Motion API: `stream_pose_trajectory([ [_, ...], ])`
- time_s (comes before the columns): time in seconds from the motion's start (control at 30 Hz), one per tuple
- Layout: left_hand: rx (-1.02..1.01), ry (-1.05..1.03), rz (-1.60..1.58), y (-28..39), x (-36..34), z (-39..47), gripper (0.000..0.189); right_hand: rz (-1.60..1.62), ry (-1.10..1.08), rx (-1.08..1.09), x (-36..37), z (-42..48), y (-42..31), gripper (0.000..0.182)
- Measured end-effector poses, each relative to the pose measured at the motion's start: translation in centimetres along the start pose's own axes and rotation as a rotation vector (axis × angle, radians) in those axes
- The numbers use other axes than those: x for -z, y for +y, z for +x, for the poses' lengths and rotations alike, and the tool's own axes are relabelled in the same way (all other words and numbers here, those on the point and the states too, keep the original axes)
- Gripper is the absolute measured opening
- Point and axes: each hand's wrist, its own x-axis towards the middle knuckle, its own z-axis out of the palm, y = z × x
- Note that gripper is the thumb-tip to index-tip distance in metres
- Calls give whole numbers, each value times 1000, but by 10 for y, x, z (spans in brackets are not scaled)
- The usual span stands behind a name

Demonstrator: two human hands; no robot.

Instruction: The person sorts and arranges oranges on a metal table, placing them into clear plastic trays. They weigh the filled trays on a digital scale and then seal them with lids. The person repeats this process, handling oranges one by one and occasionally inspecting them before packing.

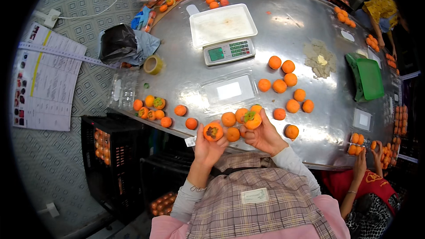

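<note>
My left hand [210,146] holds a persimmon [213,131] with its dark calyx turned up, over the near edge of the metal table [179,76]. To its right, my right hand [264,134] grips another persimmon [252,120] by its side, its green calyx showing. Several loose persimmons [228,119] lie just beyond and between my hands, partly hidden by them. Farther off is a clear plastic tray [206,89] with a white pad, and behind it a digital scale [229,51] bears a white pan [223,25].
More persimmons [280,86] lie right of the tray and others [159,103] at the left edge. A tape roll [153,65] and a lined bin [132,44] stand left. A green scoop-like container [370,79] is at right. Co-workers' hands [360,162] work at the right edge.
</note>
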Motion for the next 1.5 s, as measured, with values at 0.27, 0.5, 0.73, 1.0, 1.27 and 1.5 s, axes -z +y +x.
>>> stream_pose_trajectory([
  [0.27,-26,-12,-31,1,-9,-2,57,2,20,69,9,-9,-9,63],
  [0.5,-53,9,8,1,-6,-2,52,-49,53,113,18,-9,-10,53],
  [0.73,-107,79,68,7,30,-15,48,-617,144,152,-22,45,-11,52],
  [1.0,-250,20,-142,17,62,-43,51,-1661,106,295,-41,223,30,65],
  [1.27,-385,99,258,22,46,-59,58,-1627,132,396,-44,265,38,64],
  [1.5,-208,-172,36,21,55,-39,58,-1062,123,148,-23,115,-10,36],
])
